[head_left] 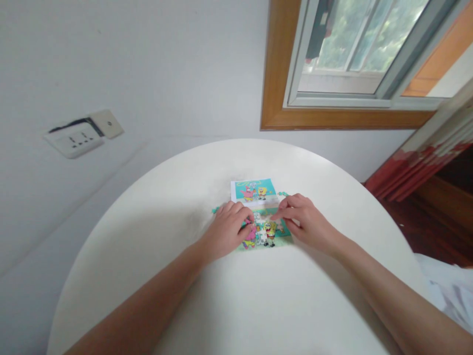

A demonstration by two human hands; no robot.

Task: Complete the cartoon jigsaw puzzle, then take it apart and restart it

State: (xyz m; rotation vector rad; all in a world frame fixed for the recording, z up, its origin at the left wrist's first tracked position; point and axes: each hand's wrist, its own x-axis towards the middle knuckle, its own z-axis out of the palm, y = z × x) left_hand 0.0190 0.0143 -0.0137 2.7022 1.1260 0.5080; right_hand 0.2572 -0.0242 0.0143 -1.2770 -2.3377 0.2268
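Note:
A partly assembled jigsaw puzzle (271,235) lies on the white table, showing a pink and a yellow cartoon figure with some pale gaps between pieces. My left hand (229,228) rests over its left side, fingers curved and thumb apart from them on the pink figure. From the right, my right hand (301,217) reaches over the upper right part; its index finger points down at the puzzle and its thumb stands apart. No held piece can be made out in either hand. Just beyond the puzzle lies a picture card (255,190) with the same figures.
Loose teal puzzle pieces (283,194) lie right of the card, and another teal piece (215,210) shows beside my left hand. The round table (155,207) stands against a wall with a socket (79,140). A wood-framed window (281,118) and curtain (417,158) are at right.

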